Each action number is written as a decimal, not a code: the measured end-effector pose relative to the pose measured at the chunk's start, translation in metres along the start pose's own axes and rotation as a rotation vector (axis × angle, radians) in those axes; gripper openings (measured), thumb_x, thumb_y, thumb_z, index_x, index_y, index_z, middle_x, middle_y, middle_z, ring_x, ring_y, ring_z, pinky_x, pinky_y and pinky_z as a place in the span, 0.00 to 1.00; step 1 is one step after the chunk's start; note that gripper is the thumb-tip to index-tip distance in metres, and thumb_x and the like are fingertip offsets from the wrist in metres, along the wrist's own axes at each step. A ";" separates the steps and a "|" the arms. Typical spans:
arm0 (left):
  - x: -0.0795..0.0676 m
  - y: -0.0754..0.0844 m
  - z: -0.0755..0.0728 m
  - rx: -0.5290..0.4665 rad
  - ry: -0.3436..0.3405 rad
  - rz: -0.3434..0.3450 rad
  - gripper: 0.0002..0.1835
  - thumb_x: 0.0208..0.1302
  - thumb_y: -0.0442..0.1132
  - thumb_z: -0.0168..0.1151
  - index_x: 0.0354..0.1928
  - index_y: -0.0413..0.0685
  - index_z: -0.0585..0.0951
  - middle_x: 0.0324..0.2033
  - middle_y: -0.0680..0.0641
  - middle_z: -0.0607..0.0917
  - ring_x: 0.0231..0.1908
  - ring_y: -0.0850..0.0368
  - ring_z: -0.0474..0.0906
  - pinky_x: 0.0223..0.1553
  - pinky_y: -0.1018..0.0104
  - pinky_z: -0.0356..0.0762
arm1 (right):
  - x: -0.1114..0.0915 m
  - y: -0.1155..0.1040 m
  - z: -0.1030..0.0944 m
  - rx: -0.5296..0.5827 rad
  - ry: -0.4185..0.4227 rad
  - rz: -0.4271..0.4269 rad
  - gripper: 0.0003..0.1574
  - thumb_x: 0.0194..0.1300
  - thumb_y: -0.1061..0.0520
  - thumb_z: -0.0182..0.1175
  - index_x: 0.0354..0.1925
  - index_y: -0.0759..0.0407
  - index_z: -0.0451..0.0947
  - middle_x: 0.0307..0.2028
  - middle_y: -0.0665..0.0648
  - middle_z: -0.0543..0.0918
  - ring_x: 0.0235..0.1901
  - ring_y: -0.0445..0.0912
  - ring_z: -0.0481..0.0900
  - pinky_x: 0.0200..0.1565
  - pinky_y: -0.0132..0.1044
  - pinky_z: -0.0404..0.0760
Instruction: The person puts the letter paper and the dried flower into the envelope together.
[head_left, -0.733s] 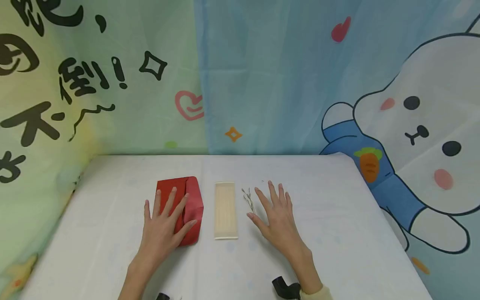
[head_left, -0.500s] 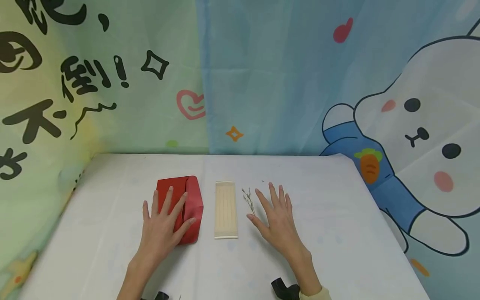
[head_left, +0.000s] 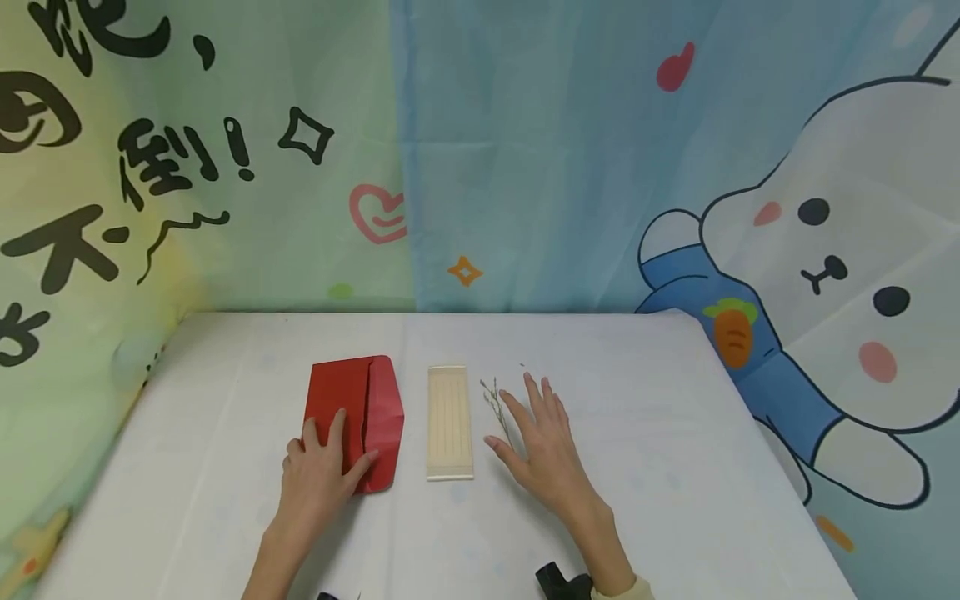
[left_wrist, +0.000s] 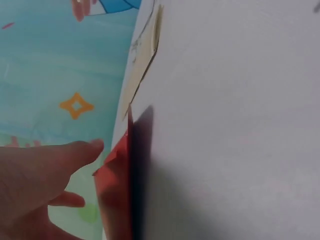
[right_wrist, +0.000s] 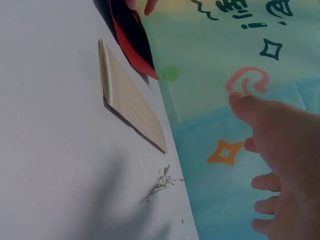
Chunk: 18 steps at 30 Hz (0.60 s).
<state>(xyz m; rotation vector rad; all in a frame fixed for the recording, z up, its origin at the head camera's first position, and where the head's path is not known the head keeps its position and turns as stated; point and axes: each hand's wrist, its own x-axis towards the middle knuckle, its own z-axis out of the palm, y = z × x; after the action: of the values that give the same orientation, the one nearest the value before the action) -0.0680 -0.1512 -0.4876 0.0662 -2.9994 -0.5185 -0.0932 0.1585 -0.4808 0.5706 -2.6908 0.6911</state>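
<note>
A red envelope lies on the white table with its flap unfolded to the right. My left hand is over its lower left part, fingers slightly bent. In the left wrist view the thumb stands apart from the envelope's raised edge. To the right lies a cream sheet of lined letter paper, folded into a narrow strip; its layers show in the right wrist view. Beside it is a small dried sprig. My right hand hovers just right of the sprig, fingers spread and holding nothing.
The white-covered table ends at a back edge against a printed cloth backdrop with a cartoon rabbit. A black wrist-worn device shows at the right forearm. A tiny dark speck lies behind the right hand.
My left hand has drawn back toward me over the envelope, its fingers bending more. My right hand has shifted slightly left and nearer to me. The envelope, paper and sprig lie as before.
</note>
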 end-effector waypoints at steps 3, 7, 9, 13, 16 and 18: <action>0.000 0.000 0.004 -0.013 -0.030 -0.012 0.43 0.57 0.55 0.68 0.68 0.39 0.64 0.57 0.24 0.66 0.45 0.27 0.69 0.39 0.40 0.79 | 0.001 -0.002 0.004 0.027 0.013 -0.021 0.37 0.62 0.46 0.66 0.65 0.58 0.69 0.71 0.66 0.61 0.72 0.65 0.55 0.66 0.63 0.62; -0.001 -0.001 0.007 -0.004 -0.036 -0.022 0.43 0.56 0.54 0.69 0.67 0.38 0.65 0.56 0.25 0.67 0.47 0.27 0.69 0.36 0.42 0.81 | 0.003 -0.006 0.010 0.059 0.027 -0.069 0.35 0.63 0.51 0.66 0.64 0.62 0.70 0.71 0.64 0.63 0.71 0.61 0.60 0.63 0.57 0.69; -0.001 -0.001 0.008 0.007 -0.038 -0.019 0.43 0.56 0.54 0.69 0.67 0.38 0.66 0.56 0.26 0.69 0.48 0.28 0.69 0.34 0.43 0.82 | 0.004 -0.009 0.014 0.065 0.032 -0.098 0.34 0.62 0.53 0.66 0.63 0.63 0.71 0.70 0.63 0.64 0.71 0.60 0.61 0.64 0.54 0.70; 0.001 -0.003 0.009 0.014 -0.049 -0.025 0.43 0.56 0.56 0.68 0.67 0.39 0.65 0.56 0.28 0.69 0.48 0.29 0.69 0.31 0.43 0.82 | 0.010 -0.015 0.021 0.069 0.034 -0.151 0.31 0.61 0.54 0.67 0.59 0.64 0.74 0.69 0.65 0.67 0.70 0.61 0.62 0.64 0.54 0.69; 0.001 -0.004 0.009 0.012 -0.066 -0.037 0.43 0.55 0.56 0.69 0.67 0.40 0.65 0.57 0.28 0.69 0.50 0.29 0.68 0.32 0.42 0.81 | 0.015 -0.022 0.027 0.079 0.023 -0.164 0.27 0.61 0.55 0.67 0.56 0.64 0.76 0.67 0.66 0.69 0.70 0.61 0.63 0.64 0.54 0.70; 0.001 -0.005 0.009 0.013 -0.077 -0.044 0.43 0.55 0.55 0.69 0.67 0.40 0.65 0.57 0.28 0.68 0.50 0.29 0.68 0.34 0.41 0.81 | 0.017 -0.028 0.031 0.092 0.003 -0.155 0.25 0.61 0.55 0.67 0.55 0.64 0.77 0.66 0.65 0.71 0.70 0.60 0.64 0.64 0.53 0.70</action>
<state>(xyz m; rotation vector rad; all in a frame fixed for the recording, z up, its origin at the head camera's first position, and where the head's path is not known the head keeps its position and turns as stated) -0.0698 -0.1529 -0.4978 0.1162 -3.0830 -0.5168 -0.1013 0.1151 -0.4898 0.7909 -2.5882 0.7739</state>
